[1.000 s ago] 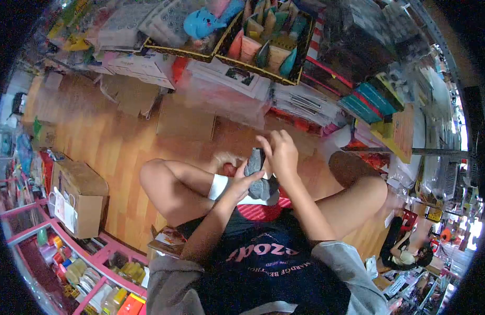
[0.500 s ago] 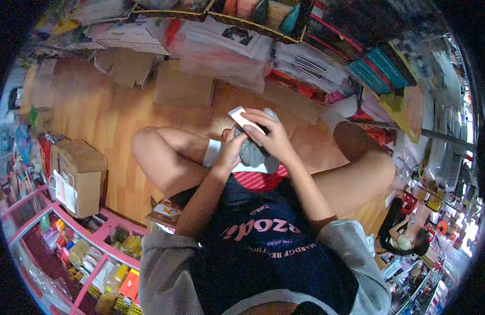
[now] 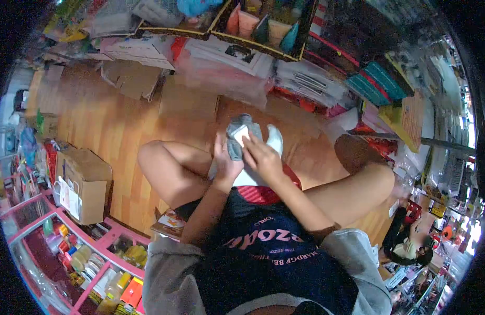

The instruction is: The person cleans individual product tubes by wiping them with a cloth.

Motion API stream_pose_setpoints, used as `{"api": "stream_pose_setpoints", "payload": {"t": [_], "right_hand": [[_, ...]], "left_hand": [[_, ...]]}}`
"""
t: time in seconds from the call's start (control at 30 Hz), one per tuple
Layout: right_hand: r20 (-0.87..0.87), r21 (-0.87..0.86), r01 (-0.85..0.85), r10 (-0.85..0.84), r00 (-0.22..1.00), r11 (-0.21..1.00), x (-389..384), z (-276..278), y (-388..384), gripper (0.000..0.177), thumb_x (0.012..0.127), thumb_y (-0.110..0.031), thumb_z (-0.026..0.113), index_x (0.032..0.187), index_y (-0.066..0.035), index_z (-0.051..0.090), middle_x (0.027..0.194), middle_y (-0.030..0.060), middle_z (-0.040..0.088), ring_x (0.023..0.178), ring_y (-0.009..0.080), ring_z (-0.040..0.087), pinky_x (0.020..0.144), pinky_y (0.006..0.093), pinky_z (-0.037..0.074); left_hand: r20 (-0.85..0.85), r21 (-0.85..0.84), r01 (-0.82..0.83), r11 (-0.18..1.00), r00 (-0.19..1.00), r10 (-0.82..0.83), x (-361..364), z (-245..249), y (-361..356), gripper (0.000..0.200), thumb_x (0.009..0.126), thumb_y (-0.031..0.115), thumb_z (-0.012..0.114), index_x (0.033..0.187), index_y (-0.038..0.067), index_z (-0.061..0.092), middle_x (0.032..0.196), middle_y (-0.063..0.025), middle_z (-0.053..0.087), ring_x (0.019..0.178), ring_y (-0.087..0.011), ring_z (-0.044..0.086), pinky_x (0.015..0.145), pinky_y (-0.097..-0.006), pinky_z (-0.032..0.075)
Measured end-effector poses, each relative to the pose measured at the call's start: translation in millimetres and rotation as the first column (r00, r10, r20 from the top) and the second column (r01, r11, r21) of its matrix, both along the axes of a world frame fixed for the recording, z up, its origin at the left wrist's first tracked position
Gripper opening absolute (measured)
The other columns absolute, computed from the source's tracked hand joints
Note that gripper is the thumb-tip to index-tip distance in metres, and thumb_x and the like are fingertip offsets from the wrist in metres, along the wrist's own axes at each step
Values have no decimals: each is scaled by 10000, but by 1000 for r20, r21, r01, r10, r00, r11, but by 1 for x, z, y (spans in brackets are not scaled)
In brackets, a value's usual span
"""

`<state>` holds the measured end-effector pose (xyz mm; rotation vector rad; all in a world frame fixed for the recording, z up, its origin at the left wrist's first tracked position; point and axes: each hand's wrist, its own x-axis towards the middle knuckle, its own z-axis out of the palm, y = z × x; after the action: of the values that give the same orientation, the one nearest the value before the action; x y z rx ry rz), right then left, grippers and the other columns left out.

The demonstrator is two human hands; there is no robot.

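Note:
A bundle of grey cloth [image 3: 244, 119], soft and crumpled like a sock, is held up in front of my lap. My left hand [image 3: 226, 160] grips it from the left side, fingers along its edge. My right hand [image 3: 265, 161] is closed over a small white rectangular piece [image 3: 241, 133], pressing it against the front of the cloth. Just right of the bundle, a white sock-like shape [image 3: 274, 140] sticks up by my legs. Red ribbed material [image 3: 258, 194] lies in my lap, below the hands.
Wooden floor [image 3: 121, 173] surrounds my crossed legs. A cardboard box [image 3: 85, 184] stands to the left, above a pink-framed case [image 3: 90, 281] of small goods. Ahead are papers and a divided bin [image 3: 253, 39]. Another person [image 3: 410, 247] is at the lower right.
The grey cloth has come up and left, and its upper part now shows beyond the fingers. My right hand has moved down with the white piece, now flat against the cloth.

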<state>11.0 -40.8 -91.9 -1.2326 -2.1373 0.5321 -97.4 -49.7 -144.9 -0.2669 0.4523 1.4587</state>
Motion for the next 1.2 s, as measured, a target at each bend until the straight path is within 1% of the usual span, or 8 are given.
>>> {"api": "stream_pose_setpoints", "payload": {"t": [0.23, 0.37, 0.53, 0.73, 0.87, 1.07, 1.17, 1.2], "right_hand": [[5, 23, 103, -104, 995, 994, -7, -8, 12, 273, 692, -70, 605, 963, -48, 578, 986, 152, 553, 840, 315, 550, 883, 375, 377], [-108, -118, 124, -136, 985, 985, -7, -7, 13, 376, 652, -93, 623, 1017, -46, 542, 1006, 154, 480, 929, 320, 464, 851, 401, 364], [-3, -52, 204, -205, 979, 978, -7, 10, 18, 601, 592, -164, 642, 1149, -68, 442, 1025, 172, 470, 985, 336, 415, 862, 405, 316], [23, -266, 223, -225, 974, 938, 8, 5, 30, 543, 628, -257, 656, 1083, -13, 486, 843, 175, 561, 741, 292, 550, 670, 340, 438], [58, -331, 302, -300, 952, 894, 21, 8, 42, 356, 671, -283, 649, 869, 7, 592, 684, 171, 587, 604, 275, 582, 572, 339, 451], [-304, -605, 78, -321, 897, 793, 50, 17, 64, 125, 741, -112, 618, 752, 9, 593, 623, 11, 563, 565, 60, 502, 508, 210, 400], [-417, -555, 77, -357, 836, 828, 46, 74, 73, 88, 753, -73, 584, 796, 4, 585, 700, 18, 576, 636, 59, 511, 543, 207, 412], [-427, -324, 106, -245, 870, 940, 49, 85, 82, 90, 753, -69, 576, 814, -3, 586, 734, 13, 575, 642, 59, 505, 539, 200, 405]], "left_hand": [[-201, 28, 102, 994, 975, -94, 5, 5, -1, 268, 858, 130, 405, 1110, 44, 438, 1034, -70, 518, 954, -168, 495, 843, -295, 380], [-247, 94, 128, 987, 964, -102, 7, 2, 3, 269, 862, 135, 401, 1111, 39, 433, 1037, -69, 516, 957, -173, 497, 842, -298, 385], [-175, 41, 318, 947, 936, -306, 6, -18, -4, 268, 874, 189, 410, 1091, 39, 459, 1024, -55, 516, 935, -138, 501, 812, -284, 403], [-539, -2, 254, 967, 814, -215, 14, -27, -6, 283, 876, 216, 429, 1105, 52, 462, 980, -5, 504, 915, -84, 459, 777, -219, 371], [-536, 77, 259, 963, 825, -179, 22, -4, -6, 331, 853, 142, 474, 1160, 32, 413, 1009, -3, 495, 932, -83, 455, 800, -208, 359], [-630, 23, 223, 975, 760, -159, 19, 14, -1, 358, 818, 113, 529, 1142, 19, 411, 968, -56, 530, 838, -127, 532, 738, -254, 436], [-538, -51, 159, 986, 828, -162, 15, 4, 0, 308, 831, 142, 509, 1110, 35, 434, 957, -62, 538, 805, -137, 545, 696, -277, 459], [-536, -48, 159, 986, 829, -160, 13, 6, 1, 308, 831, 142, 509, 1110, 35, 434, 957, -62, 538, 805, -137, 545, 696, -277, 459]]}}
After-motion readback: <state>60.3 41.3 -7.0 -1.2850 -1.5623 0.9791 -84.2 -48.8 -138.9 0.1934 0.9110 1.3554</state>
